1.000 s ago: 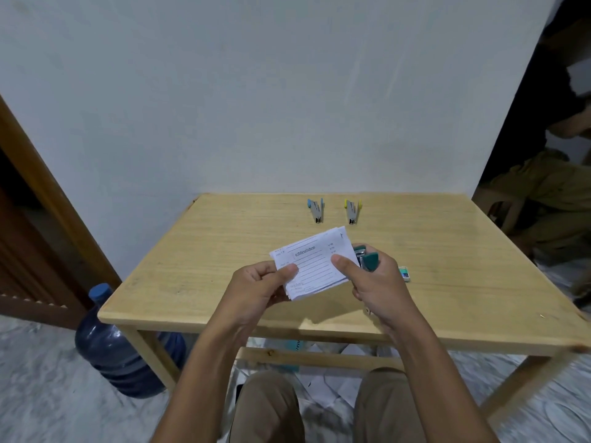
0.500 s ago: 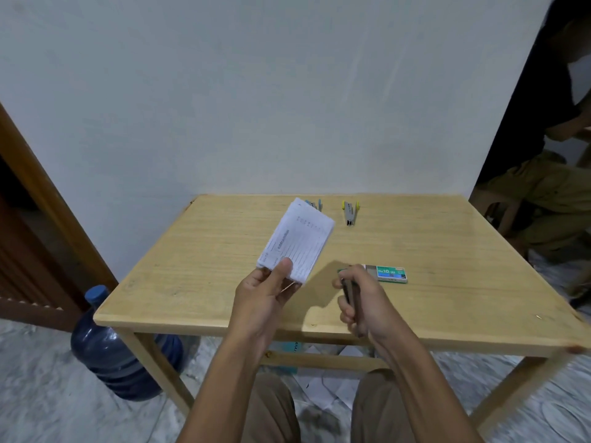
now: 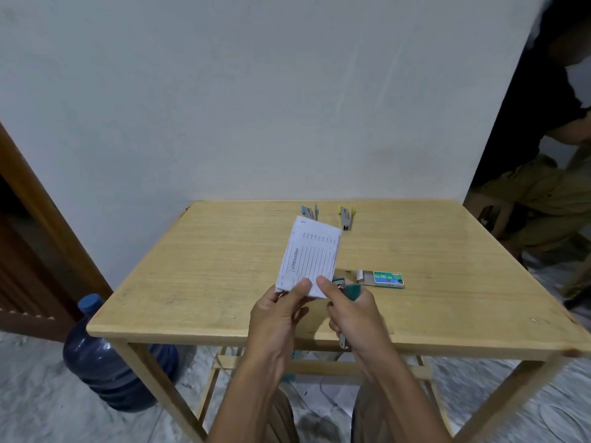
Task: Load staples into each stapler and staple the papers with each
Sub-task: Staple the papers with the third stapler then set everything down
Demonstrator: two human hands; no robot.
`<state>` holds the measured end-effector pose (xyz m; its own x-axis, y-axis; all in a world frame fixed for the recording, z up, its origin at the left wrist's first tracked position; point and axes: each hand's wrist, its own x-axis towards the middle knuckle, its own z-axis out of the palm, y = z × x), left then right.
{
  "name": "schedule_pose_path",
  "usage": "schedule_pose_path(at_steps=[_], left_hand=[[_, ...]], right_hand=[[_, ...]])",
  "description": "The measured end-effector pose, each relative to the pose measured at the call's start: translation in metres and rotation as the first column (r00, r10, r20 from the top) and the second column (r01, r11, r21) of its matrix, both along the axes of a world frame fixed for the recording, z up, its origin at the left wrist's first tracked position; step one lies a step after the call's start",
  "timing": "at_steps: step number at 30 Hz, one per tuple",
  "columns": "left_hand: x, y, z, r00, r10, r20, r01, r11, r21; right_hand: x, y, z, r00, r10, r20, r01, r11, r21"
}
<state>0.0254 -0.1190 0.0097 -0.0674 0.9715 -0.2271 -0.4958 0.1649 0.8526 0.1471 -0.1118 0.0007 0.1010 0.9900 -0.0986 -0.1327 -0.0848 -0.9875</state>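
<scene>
My left hand (image 3: 279,318) pinches the lower edge of a small stack of printed papers (image 3: 308,255), held upright over the wooden table (image 3: 198,266). My right hand (image 3: 355,318) grips a green stapler (image 3: 347,289), its jaws at the papers' lower right corner. A green staple box (image 3: 385,279) lies partly slid open just right of the hands. Two more staplers rest at the table's far side: a blue one (image 3: 309,212), partly hidden by the papers, and a yellow one (image 3: 346,216).
A blue water jug (image 3: 105,356) stands on the floor left of the table. A person in olive clothes (image 3: 550,199) sits on a stool at the right. Loose papers (image 3: 329,398) lie on the floor under the table. A white wall is behind.
The right hand had pulled the stapler away from the papers and has now brought it back to their lower right corner. The left hand turned the papers upright.
</scene>
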Motion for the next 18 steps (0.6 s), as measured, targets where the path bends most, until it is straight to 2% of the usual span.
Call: schedule_pose_path(at_steps=[2,6,10,14,18], left_hand=[[-0.008,0.001,0.002,0.995,-0.092,-0.045,0.092,0.996,-0.014],[-0.033,0.007,0.010,0.939,-0.250,-0.238,0.252,0.968,-0.023],[-0.042,0.012,0.018,0.849,-0.378,-0.368,0.395,0.918,-0.032],[-0.031,0.011,0.015,0.860,-0.276,-0.430,0.307,0.952,0.003],[-0.016,0.009,0.007,0.950,-0.138,-0.279,0.162,0.985,0.066]], right_hand=[[0.006,0.002,0.003,0.997,0.023,0.079,-0.024,1.000,0.016],[0.025,0.004,0.014,0.962,0.167,0.217,-0.188,0.979,0.080],[0.031,0.006,0.018,0.944,0.237,0.229,-0.265,0.959,0.100],[0.023,0.009,0.010,0.961,0.225,0.159,-0.241,0.966,0.090],[0.016,0.007,0.006,0.976,0.217,-0.034,-0.215,0.975,0.064]])
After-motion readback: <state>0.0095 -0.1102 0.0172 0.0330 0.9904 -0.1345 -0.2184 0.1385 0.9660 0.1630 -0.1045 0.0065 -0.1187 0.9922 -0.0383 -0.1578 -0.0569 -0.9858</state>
